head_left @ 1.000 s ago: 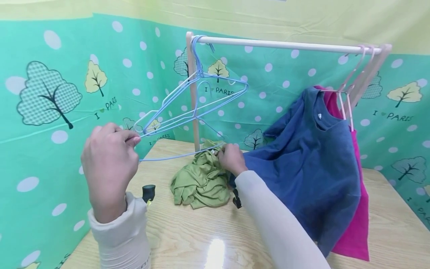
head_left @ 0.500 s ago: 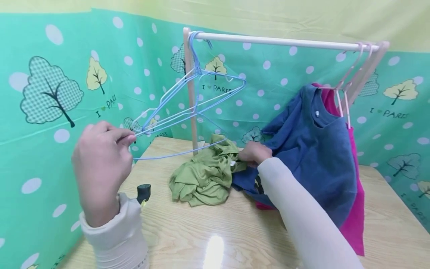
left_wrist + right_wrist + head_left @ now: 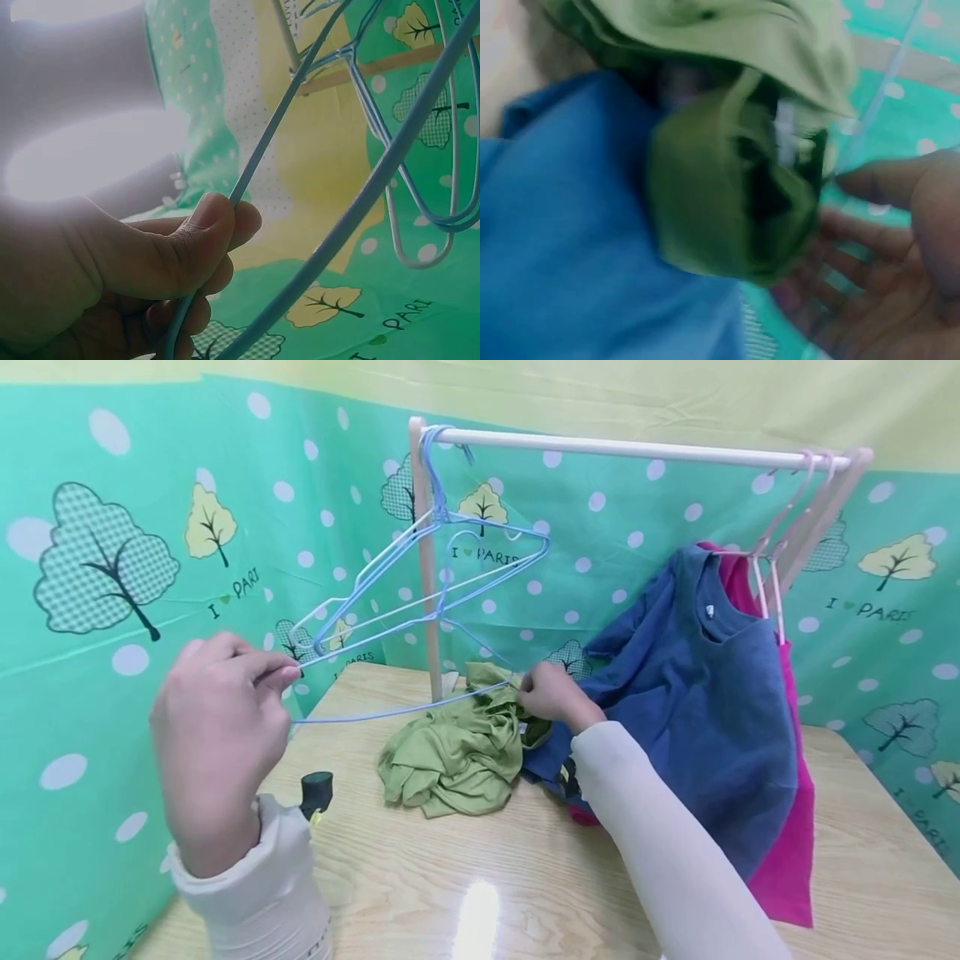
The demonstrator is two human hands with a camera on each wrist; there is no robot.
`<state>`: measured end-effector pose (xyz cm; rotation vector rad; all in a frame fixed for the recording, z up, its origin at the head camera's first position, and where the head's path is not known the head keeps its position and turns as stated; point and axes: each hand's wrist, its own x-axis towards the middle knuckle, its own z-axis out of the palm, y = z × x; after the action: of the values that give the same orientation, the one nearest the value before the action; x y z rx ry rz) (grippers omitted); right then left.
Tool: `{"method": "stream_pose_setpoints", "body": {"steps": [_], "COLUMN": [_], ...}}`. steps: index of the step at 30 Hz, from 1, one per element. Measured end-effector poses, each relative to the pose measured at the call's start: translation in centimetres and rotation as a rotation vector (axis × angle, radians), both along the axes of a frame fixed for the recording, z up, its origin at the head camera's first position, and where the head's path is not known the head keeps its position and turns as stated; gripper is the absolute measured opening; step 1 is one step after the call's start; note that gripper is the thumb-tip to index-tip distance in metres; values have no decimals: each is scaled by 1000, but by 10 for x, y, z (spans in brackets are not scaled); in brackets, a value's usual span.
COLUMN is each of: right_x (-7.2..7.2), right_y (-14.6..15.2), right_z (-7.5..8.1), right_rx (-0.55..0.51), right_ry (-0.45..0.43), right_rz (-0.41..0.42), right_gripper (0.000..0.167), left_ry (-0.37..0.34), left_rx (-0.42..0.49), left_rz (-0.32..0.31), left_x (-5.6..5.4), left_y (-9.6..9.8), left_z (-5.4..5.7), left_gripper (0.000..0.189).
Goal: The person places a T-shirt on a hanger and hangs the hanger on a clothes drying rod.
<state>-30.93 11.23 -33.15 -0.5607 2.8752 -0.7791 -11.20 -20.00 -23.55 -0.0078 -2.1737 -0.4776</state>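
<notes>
My left hand (image 3: 288,675) pinches the left end of a blue wire hanger (image 3: 390,710) between thumb and forefinger; the left wrist view shows the same pinch of the left hand (image 3: 225,217) on the wire (image 3: 270,142). The hanger slants down to the right, to the top of a crumpled green garment (image 3: 457,752) lying on the wooden table (image 3: 525,877). There my right hand (image 3: 528,689) grips the green cloth beside the hanger's far end. In the right wrist view the green garment (image 3: 727,195) is bunched against the fingers of my right hand (image 3: 870,225), blurred.
A wooden rail (image 3: 637,447) on a post spans the table. Several empty blue and white hangers (image 3: 450,577) hang at its left end. A blue shirt (image 3: 712,710) and a pink one (image 3: 787,827) hang at its right end. A small black object (image 3: 317,789) sits by my left wrist.
My right hand went right to the blue shirt's edge, then came back left and up to the top of the green garment. My left hand drifted slightly left, still pinching the hanger.
</notes>
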Motion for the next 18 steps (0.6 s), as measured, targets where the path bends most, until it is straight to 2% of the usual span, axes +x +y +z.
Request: {"method": "stream_pose_setpoints", "body": {"steps": [3, 6, 10, 14, 18], "right_x": [-1, -3, -6, -11, -13], "right_y": [-1, -3, -4, -2, -1], "right_z": [-13, -21, -21, -13, 1], "right_rx": [-22, -13, -65, -168, -250], "right_ry": [67, 140, 182, 160, 73], "right_rz": [79, 66, -66, -203, -358], "right_gripper": [13, 16, 42, 46, 46], "left_ry": [21, 40, 60, 80, 104], "left_rx": [0, -3, -10, -16, -25], "left_rz": [9, 5, -17, -38, -73], "left_x": [4, 6, 8, 9, 10], "left_y": [-1, -1, 0, 1, 2], "left_z": [0, 0, 1, 1, 1], "left_gripper": [10, 11, 10, 8, 8]}}
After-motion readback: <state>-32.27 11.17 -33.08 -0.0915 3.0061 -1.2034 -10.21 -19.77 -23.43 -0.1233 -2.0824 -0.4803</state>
